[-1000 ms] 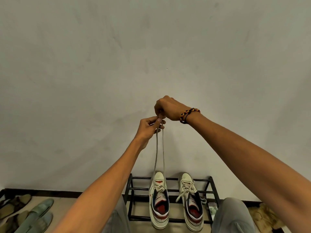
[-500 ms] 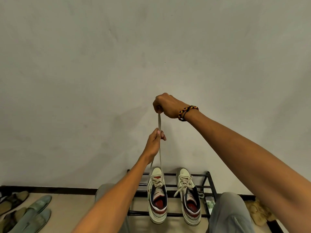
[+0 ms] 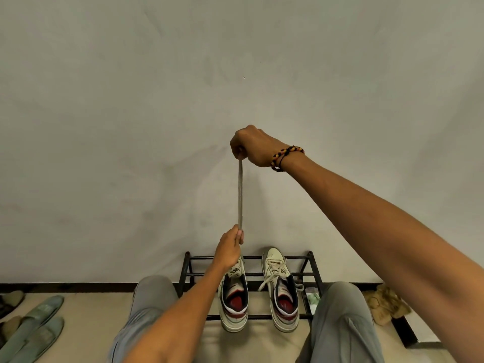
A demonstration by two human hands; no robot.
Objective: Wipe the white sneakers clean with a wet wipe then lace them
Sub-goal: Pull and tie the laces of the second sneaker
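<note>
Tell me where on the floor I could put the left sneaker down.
Bare floor lies between the green slippers and the left knee. A strip shows before the rack, between the knees. The rack itself is crowded: both sneakers fill it. Right of it lie tan shoes.

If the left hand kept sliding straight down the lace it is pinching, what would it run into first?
The left hand pinches the lace just above the left sneaker, so straight down it would probably meet that sneaker's laced front first. The right hand holds the lace's upper end. Depth is uncertain.
</note>
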